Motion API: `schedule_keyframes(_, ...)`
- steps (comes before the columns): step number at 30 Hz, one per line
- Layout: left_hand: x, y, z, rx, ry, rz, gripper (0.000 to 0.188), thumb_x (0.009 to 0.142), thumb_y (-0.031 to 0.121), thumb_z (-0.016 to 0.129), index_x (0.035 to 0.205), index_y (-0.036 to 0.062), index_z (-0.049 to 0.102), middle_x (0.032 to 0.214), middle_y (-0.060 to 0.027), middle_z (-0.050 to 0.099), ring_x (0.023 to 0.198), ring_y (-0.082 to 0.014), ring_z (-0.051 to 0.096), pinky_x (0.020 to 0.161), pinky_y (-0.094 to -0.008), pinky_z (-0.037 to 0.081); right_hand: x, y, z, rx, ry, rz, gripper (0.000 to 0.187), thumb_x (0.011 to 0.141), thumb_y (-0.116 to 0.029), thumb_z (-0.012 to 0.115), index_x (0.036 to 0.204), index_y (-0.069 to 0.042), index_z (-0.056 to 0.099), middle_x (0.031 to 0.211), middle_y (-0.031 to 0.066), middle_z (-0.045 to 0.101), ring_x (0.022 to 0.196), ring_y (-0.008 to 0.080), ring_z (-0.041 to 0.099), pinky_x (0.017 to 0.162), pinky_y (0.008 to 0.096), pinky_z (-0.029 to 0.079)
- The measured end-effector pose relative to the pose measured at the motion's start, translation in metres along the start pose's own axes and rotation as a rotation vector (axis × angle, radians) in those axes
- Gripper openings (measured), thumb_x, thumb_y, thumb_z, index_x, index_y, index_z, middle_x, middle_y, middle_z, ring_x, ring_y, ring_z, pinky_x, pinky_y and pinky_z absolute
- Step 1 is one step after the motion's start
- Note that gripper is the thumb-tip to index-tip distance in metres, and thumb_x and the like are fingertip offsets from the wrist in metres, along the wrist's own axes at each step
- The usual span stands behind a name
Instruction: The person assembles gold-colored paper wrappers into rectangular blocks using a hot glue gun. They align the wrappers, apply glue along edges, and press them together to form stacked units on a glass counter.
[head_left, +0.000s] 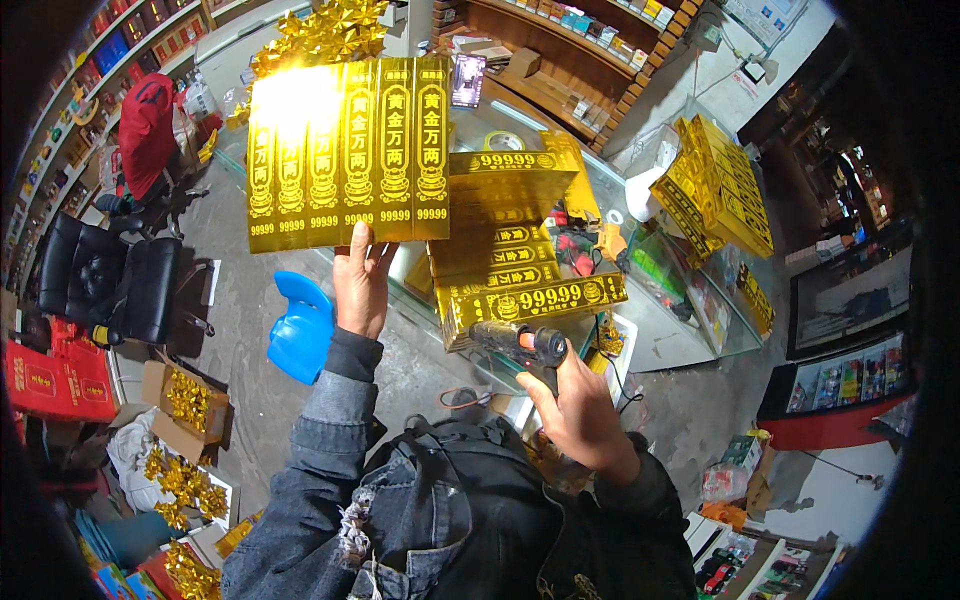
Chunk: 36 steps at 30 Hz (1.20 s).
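My left hand (361,285) grips the lower edge of a shiny gold cardboard panel (345,170), which is held up and printed with columns of dark characters. Light glares off its upper left part. In my right hand (583,415) is a black glue gun (508,342) with an orange spot near its rear, its nozzle pointing left. The gun is in front of an open gold cardboard box (533,298) on the glass counter, close to its near wall. Whether the nozzle touches the box cannot be made out. The panel's right edge overlaps the box's far left part in view.
Folded gold cardboard pieces (722,195) are stacked at the counter's right end. A tape roll (502,142) and a phone (467,80) rest farther back. Gold bows (325,35) are heaped behind the panel. A blue plastic stool (300,330) and a black chair (105,275) stand left.
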<state>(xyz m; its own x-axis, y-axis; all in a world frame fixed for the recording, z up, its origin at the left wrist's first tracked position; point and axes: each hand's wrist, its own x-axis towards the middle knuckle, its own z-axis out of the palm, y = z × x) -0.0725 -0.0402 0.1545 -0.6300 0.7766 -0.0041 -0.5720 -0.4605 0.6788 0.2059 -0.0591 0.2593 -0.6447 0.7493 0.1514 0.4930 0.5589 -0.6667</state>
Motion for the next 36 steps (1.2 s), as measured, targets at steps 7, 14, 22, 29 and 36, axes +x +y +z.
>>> schedule_keyframes(7,-0.001,-0.001,-0.002,-0.016,-0.029,0.006,0.034,0.094,0.027,0.062,0.121,0.0099,0.052,0.115,0.0001,0.059,0.115,-0.0201,0.055,0.106,-0.0426,0.04,-0.002,-0.001,-0.005,-0.036,0.059,-0.018,0.035,0.087,-0.012,0.064,0.119,-0.006,0.052,0.105,0.016,0.063,0.091,0.0388,0.061,0.069,0.0438,0.051)
schedule_keyframes(14,-0.001,-0.003,-0.001,0.033,-0.035,-0.002,0.048,0.095,0.03,0.06,0.135,0.0093,0.043,0.132,-0.0055,0.052,0.119,-0.022,0.052,0.103,-0.0417,0.042,-0.001,0.01,-0.012,-0.15,0.16,-0.011,0.035,0.086,-0.01,0.065,0.118,-0.004,0.051,0.096,0.0171,0.065,0.084,0.0377,0.063,0.066,0.0432,0.051)
schedule_keyframes(22,-0.003,-0.004,-0.002,0.024,-0.057,0.016,0.045,0.096,0.029,0.058,0.134,0.0077,0.045,0.131,-0.0061,0.052,0.117,-0.0211,0.053,0.103,-0.0404,0.043,0.003,0.004,-0.027,-0.219,0.101,-0.034,0.035,0.086,-0.01,0.065,0.117,-0.004,0.052,0.103,0.0168,0.064,0.083,0.0373,0.063,0.065,0.0425,0.051)
schedule_keyframes(29,0.004,-0.001,-0.011,-0.009,-0.041,0.01,0.044,0.097,0.027,0.057,0.132,0.0038,0.046,0.132,-0.0086,0.054,0.12,-0.0239,0.052,0.105,-0.0421,0.04,0.014,0.046,-0.076,0.614,0.279,0.286,0.027,0.091,-0.015,0.063,0.11,-0.004,0.046,0.092,0.0094,0.062,0.065,0.0117,0.058,0.053,0.0254,0.047)
schedule_keyframes(36,0.002,0.011,-0.019,0.03,0.039,0.032,0.037,0.099,0.031,0.051,0.125,0.0044,0.055,0.125,-0.007,0.06,0.117,-0.0219,0.055,0.105,-0.0392,0.04,0.049,0.186,-0.086,1.137,0.377,0.394,0.021,0.094,-0.022,0.061,0.104,-0.006,0.053,0.083,0.0024,0.057,0.064,0.0087,0.056,0.051,0.0219,0.045)
